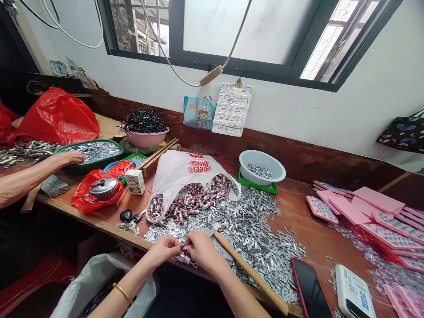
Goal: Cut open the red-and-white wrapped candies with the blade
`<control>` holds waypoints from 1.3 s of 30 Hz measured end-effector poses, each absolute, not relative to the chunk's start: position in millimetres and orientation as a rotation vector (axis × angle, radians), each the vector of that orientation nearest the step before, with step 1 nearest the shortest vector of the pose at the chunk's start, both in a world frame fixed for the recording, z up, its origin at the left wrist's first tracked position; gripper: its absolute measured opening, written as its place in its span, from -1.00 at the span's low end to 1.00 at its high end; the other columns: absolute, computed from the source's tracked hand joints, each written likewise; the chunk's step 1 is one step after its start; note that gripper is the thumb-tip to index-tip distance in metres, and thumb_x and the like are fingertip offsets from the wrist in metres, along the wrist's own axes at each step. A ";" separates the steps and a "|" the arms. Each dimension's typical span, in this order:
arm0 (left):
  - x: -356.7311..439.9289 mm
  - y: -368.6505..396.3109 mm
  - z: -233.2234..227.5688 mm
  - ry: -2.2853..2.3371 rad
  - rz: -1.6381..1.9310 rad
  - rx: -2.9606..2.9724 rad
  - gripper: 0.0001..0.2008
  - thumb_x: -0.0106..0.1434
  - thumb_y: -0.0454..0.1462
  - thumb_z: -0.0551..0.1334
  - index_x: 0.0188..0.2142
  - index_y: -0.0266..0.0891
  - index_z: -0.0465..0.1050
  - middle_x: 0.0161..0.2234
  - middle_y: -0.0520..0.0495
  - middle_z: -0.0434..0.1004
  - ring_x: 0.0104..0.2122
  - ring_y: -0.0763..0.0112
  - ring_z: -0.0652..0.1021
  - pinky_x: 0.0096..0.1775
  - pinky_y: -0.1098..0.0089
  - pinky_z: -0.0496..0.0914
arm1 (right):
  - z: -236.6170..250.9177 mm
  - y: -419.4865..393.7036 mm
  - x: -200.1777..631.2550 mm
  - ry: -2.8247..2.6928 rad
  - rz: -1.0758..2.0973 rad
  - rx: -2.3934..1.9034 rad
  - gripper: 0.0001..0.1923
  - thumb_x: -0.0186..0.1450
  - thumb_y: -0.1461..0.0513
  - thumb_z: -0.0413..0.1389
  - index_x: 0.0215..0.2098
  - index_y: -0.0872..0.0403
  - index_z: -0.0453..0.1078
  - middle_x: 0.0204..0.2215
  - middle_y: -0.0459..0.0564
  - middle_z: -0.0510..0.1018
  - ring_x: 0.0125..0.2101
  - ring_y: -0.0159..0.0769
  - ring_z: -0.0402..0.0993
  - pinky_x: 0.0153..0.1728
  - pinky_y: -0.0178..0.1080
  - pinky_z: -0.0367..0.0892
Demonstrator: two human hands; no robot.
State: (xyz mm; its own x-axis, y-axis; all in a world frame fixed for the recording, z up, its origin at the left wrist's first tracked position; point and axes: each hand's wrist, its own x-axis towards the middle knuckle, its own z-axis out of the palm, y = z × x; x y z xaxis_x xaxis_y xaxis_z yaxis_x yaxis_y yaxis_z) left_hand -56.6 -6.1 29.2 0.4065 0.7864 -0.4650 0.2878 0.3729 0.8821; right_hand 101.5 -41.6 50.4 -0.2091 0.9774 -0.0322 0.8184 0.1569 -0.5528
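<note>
At the near edge of the wooden worktop (298, 207), the left hand (164, 249) and the right hand (201, 248) meet, fingers (177, 244) of both pinched closed around a small clip piece (185, 258) held between them. The piece is tiny, silvery metal with a touch of red and white; its finer form is too small to tell. It hangs just over the worktop's edge, in front of the person's body. A gold bangle (123, 291) sits on the left forearm.

Just beyond the hands spreads a broad heap of silver metal pieces (251, 229), flat and shiny, lying loose on the wood. A wooden stick (251, 274) lies slanting across the heap's near side, passing just beside the right hand. Behind the hands a white plastic bag (185, 170) printed with red letters lies open, spilling red-and-white rolled pieces (195, 198) onto the heap.

To the left lie keys (130, 219), a small carton (135, 181) and a little lidded steel pot (103, 189) on a red bag. Further left, another person's hand (71, 157) rests on a green tray (89, 152) of silver pieces. To the right are a pale blue bowl (262, 167), pink cards (371, 207), and a dark phone (309, 289).
</note>
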 end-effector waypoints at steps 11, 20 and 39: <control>-52.0 -1.9 25.0 1.205 0.447 1.238 -0.62 -0.27 -0.03 0.36 -0.59 -0.28 0.36 -0.65 0.13 0.33 -0.56 0.47 0.36 -0.48 0.42 0.36 | 6.4 -127.2 224.7 -1.865 0.147 -1.942 -0.73 0.24 0.33 0.01 -0.09 0.09 0.32 -0.26 0.08 0.50 -0.26 -0.13 0.45 -0.28 -0.17 0.38; -50.4 -4.6 26.0 1.207 0.452 1.298 -0.68 -0.21 -0.07 0.30 -0.59 -0.27 0.33 -0.65 0.14 0.31 -0.57 0.46 0.36 -0.49 0.39 0.39 | 52.2 -136.7 194.5 -2.178 0.451 -1.586 -0.54 0.38 0.25 -0.15 0.22 -0.16 0.13 -0.31 -0.07 0.54 -0.39 -0.31 0.49 -0.36 -0.34 0.35; -49.2 -6.3 21.1 1.212 0.479 1.292 -0.70 -0.22 -0.08 0.30 -0.61 -0.26 0.34 -0.67 0.13 0.30 -0.58 0.44 0.37 -0.49 0.38 0.39 | 59.1 -130.5 168.2 -2.517 -0.039 -1.706 -0.31 0.12 0.47 -0.01 0.20 0.01 0.16 -0.41 -0.07 0.55 -0.63 -0.36 0.43 -0.62 -0.33 0.09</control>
State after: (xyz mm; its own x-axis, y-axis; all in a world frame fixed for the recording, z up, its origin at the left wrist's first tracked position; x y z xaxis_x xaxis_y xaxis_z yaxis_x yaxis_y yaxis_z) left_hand -49.2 -6.3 21.1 0.3639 0.8384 -0.4058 0.3351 0.2887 0.8969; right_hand 168.2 -130.5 59.1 -0.3670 0.9251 0.0976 0.9277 0.3717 -0.0352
